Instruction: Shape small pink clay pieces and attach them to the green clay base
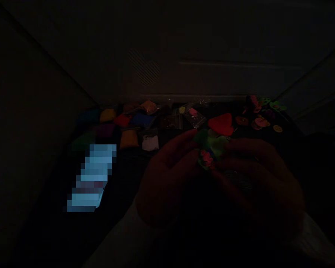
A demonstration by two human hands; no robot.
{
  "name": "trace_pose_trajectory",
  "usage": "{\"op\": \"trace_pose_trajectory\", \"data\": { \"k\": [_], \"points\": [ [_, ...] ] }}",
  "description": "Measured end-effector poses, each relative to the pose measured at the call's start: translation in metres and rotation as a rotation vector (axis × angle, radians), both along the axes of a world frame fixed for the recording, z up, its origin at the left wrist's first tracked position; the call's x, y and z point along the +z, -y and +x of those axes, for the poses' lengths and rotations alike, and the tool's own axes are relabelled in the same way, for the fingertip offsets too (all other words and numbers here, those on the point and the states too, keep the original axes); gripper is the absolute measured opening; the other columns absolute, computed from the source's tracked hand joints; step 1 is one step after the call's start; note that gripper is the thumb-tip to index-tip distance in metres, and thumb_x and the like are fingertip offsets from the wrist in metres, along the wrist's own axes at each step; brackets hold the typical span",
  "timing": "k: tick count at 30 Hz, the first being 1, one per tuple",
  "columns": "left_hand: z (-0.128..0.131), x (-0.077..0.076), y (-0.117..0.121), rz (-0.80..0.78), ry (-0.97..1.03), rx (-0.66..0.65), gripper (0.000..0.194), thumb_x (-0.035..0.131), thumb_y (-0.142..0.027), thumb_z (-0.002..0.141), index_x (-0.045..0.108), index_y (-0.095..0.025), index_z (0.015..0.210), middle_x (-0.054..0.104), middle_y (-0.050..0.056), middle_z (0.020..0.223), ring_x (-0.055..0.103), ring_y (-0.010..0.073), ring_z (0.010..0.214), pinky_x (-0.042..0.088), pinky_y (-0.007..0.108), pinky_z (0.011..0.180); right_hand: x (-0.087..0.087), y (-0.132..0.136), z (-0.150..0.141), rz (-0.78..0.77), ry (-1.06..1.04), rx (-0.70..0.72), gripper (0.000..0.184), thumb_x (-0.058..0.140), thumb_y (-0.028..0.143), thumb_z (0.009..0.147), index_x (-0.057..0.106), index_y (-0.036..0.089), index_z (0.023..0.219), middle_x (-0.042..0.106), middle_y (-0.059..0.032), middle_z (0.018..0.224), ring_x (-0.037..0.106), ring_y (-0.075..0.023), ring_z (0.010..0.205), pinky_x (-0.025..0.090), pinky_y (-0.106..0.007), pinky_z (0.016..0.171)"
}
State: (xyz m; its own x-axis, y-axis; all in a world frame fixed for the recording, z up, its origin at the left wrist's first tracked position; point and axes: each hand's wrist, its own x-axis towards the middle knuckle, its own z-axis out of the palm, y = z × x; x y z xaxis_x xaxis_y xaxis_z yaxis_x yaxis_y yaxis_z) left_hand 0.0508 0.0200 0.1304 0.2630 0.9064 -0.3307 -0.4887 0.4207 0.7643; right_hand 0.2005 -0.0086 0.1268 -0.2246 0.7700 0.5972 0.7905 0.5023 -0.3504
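The scene is very dark. Between my hands is a small clay figure [207, 158] with green leaf-like parts and a ruffled pink middle, like a flower. My left hand [167, 175] grips it from the left with closed fingers. From the right, my right hand [257, 175] has its fingers closed around the other side, at the light green part. The fingertips are dim, so their exact contact is hard to make out. Just behind the figure lies a red heart-shaped piece [222, 124].
Packets of coloured clay stand in rows at the back left, among them an orange packet [129, 138] and a white packet [150, 142]. A lit, pixelated phone-like screen [93, 176] lies at the left. Small colourful clay pieces [261, 122] are at the back right, before a wall [212, 78].
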Motion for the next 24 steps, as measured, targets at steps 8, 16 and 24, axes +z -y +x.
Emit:
{"op": "trace_pose_trajectory", "data": {
  "k": [8,16,24],
  "points": [
    [0.0005,-0.0035,0.0007,0.014,0.008,-0.012,0.031,0.056,-0.017,0.07,0.055,-0.024,0.1,0.062,0.002,0.099,0.058,0.0171,0.09,0.047,0.026,0.075,-0.0008,-0.0013,-0.0016,-0.001,0.027,-0.005,0.02,0.061,0.019,0.066,0.059,0.019,0.085,0.054,-0.0046,0.101,0.05,-0.0204,0.094,0.045,-0.04,0.078],
    [0.0,-0.0075,0.001,0.026,0.021,-0.006,0.033,0.058,-0.019,0.069,0.056,-0.024,0.101,0.062,0.002,0.099,0.058,0.0181,0.09,0.047,0.029,0.078,0.0005,-0.0009,-0.0015,-0.012,0.007,0.007,0.021,0.062,0.017,0.065,0.059,0.019,0.085,0.055,-0.005,0.1,0.051,-0.0211,0.093,0.046,-0.039,0.077],
    [0.0023,-0.0067,0.0029,0.037,0.011,0.043,0.034,0.057,-0.018,0.07,0.054,-0.025,0.103,0.061,0.001,0.101,0.057,0.0171,0.091,0.047,0.028,0.078,-0.0008,0.0022,0.0003,-0.014,0.007,-0.029,0.022,0.061,0.018,0.065,0.058,0.022,0.087,0.054,-0.0037,0.102,0.051,-0.0214,0.094,0.045,-0.039,0.077]
  ]
}}
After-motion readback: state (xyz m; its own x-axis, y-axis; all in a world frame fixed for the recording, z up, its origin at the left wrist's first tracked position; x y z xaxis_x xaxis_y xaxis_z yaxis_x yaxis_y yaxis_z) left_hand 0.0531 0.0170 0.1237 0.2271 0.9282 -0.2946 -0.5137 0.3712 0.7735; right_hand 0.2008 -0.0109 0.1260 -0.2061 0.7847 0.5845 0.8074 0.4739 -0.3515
